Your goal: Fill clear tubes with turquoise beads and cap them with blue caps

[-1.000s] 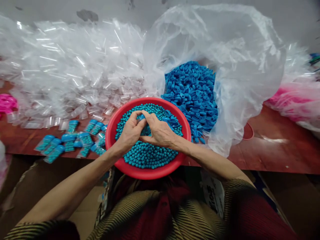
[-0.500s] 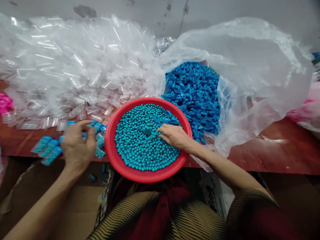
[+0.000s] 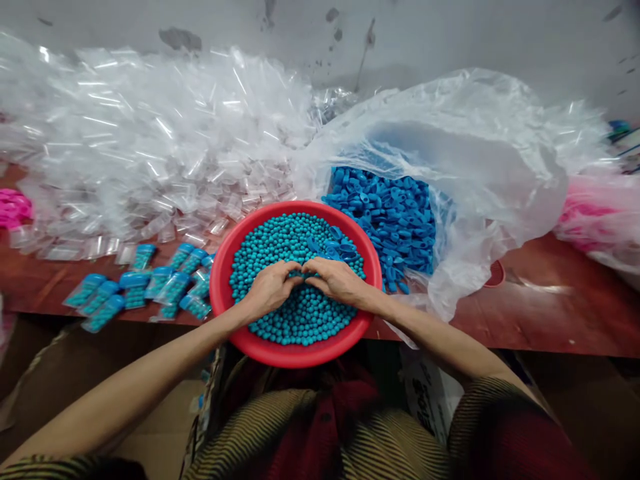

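Hands [image 3: 273,288] rejoined over beads [image 3: 303,325]; basin [image 3: 295,356] rim juts past table [image 3: 480,323] edge.

Smooth red plastic basin [image 3: 299,356] beneath the left hand [image 3: 273,288] and right hand [image 3: 337,280]; glossy clear plastic containers [image 3: 165,163] beyond the left, crinkled plastic bag [image 3: 493,170] beyond the right.

The basin [image 3: 300,355] is plain red, the beads [image 3: 303,327] inside it turquoise, the desk [image 3: 525,313] around it reddish brown. Left of the basin are colourless clear tubes [image 3: 175,147], blue-topped containers [image 3: 105,313] showing turquoise and bright pink pieces [image 3: 14,208]; right of it, blue caps [image 3: 400,223] and a milky-white bag [image 3: 490,133]. Beyond it, the grey wall [image 3: 280,27] carries darker blotches.
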The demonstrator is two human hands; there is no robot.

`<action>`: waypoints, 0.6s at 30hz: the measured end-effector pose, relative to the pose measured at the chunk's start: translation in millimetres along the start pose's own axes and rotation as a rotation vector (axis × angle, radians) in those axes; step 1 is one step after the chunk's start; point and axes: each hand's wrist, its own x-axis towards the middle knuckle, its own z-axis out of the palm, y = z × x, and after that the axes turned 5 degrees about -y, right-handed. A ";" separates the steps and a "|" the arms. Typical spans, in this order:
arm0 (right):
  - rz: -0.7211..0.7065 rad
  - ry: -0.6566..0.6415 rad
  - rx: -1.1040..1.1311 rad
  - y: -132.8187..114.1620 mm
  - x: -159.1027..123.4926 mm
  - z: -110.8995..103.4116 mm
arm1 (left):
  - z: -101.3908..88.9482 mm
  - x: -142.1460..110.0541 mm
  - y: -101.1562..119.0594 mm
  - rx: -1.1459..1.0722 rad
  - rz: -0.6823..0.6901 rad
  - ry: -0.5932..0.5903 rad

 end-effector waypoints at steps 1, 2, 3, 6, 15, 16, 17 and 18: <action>-0.024 0.009 0.042 0.7 0.1 -0.9 | -0.9 -0.4 -0.9 -0.047 0.006 0.023; -0.047 0.004 0.089 1.4 0.3 -2.2 | -1.7 -1.5 -1.0 -0.096 0.002 0.040; -0.066 -0.014 0.140 2.0 0.5 -3.8 | -2.3 -3.3 -0.5 -0.150 -0.005 0.047; -0.071 -0.101 0.248 2.9 0.1 -11.4 | -2.7 -10.0 1.6 -0.349 -0.013 -0.006; 0.339 -0.167 -0.308 3.8 22.4 -44.4 | -6.5 -16.8 3.6 -1.088 -0.256 -0.106; 0.396 -0.120 -0.364 4.2 30.5 -43.0 | -7.6 -16.4 4.7 -1.140 -0.256 -0.120; 0.444 -0.092 -0.400 4.7 38.3 -40.0 | -8.7 -16.2 5.7 -1.182 -0.257 -0.133; 0.478 -0.083 -0.422 5.6 45.1 -36.1 | -9.7 -16.2 6.6 -1.213 -0.259 -0.139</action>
